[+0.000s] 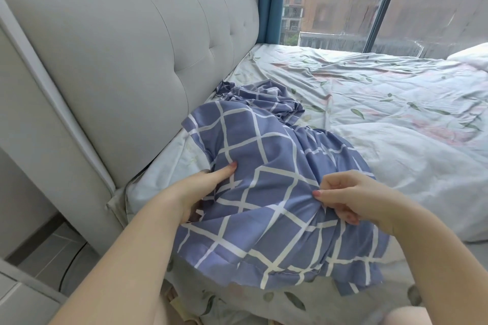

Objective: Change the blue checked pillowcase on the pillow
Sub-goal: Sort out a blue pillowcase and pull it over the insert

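Fingers (pixel 224 170) of the left hand (pixel 200 190) clamped the near-left side of the blue checked pillowcase (pixel 264 153), one digit flat on top and the rest tucked under the cloth, out of sight. Grey padded headboard (pixel 132 60) stood just beside that hand. Pillowcase lay on the near side of the bed, mounded as if a pillow filled it, though no pillow showed. Its open hem hung loose toward the person. More checked cloth was bunched by the headboard; same piece or a second one, cannot tell. Right hand (pixel 353 198) pinched a tight gather of the case between thumb and curled fingers, pulling creases toward itself. Floral sheet (pixel 369 103) ran off to the right, rumpled. Judged step: working the case along the filling. Doing it well likely meant holding both sides level, moving the cloth in short even pulls, and keeping the hem from twisting, since thin cotton bunches and snags at corners.
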The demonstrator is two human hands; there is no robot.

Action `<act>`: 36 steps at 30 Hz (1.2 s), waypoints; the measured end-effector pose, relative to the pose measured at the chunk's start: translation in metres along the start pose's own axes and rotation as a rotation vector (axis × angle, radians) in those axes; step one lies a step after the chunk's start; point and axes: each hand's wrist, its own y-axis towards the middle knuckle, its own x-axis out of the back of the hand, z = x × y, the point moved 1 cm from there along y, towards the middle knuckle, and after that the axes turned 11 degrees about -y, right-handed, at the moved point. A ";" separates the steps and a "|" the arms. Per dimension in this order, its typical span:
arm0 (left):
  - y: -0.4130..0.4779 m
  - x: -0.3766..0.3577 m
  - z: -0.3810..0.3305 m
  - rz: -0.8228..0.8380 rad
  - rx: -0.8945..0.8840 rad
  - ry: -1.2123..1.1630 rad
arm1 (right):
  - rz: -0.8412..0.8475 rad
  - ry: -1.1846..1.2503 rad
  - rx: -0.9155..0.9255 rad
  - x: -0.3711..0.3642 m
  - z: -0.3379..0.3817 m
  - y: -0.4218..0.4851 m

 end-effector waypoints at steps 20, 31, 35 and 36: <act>0.025 -0.011 -0.024 -0.422 -0.663 0.377 | -0.745 -0.431 0.163 0.000 -0.003 0.022; 0.028 0.014 -0.003 -0.043 -0.009 0.328 | -0.377 -0.555 0.367 -0.067 0.042 -0.015; 0.018 0.019 0.003 -0.004 0.011 0.347 | -0.331 -0.743 0.362 -0.081 0.028 0.004; 0.014 0.019 0.005 -0.009 0.015 0.372 | -0.339 -0.726 0.375 -0.080 0.026 0.008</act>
